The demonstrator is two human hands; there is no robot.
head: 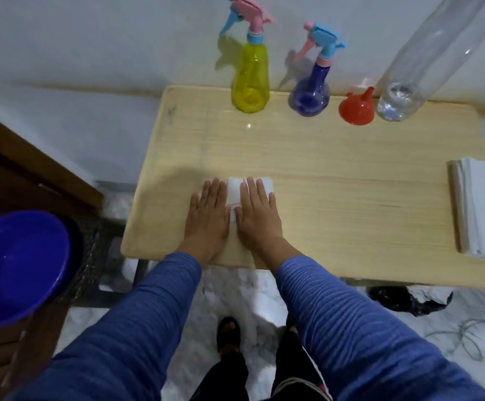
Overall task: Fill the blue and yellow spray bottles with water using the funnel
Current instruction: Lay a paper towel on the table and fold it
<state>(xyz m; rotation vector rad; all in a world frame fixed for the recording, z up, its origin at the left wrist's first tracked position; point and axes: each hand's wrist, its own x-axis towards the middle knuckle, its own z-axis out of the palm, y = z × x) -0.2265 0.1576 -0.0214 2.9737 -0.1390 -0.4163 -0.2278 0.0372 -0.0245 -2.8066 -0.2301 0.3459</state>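
Hands lie flat and empty, left hand (209, 211) and right hand (257, 211) pressing a white tissue (235, 192) on the desk (337, 183). Best start: unscrew the yellow bottle (250, 79) sprayer, then seat the funnel (356, 107) squarely.

Left hand (208, 215), right hand (257, 211): seemingly flat, palms down.

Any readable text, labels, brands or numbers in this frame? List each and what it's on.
None readable.
Yellow spray bottle: no label visible.
Blue spray bottle: no label visible.
Clear bottle: no label visible.
Red funnel: plain.
White paper under the hands: blank where it shows.
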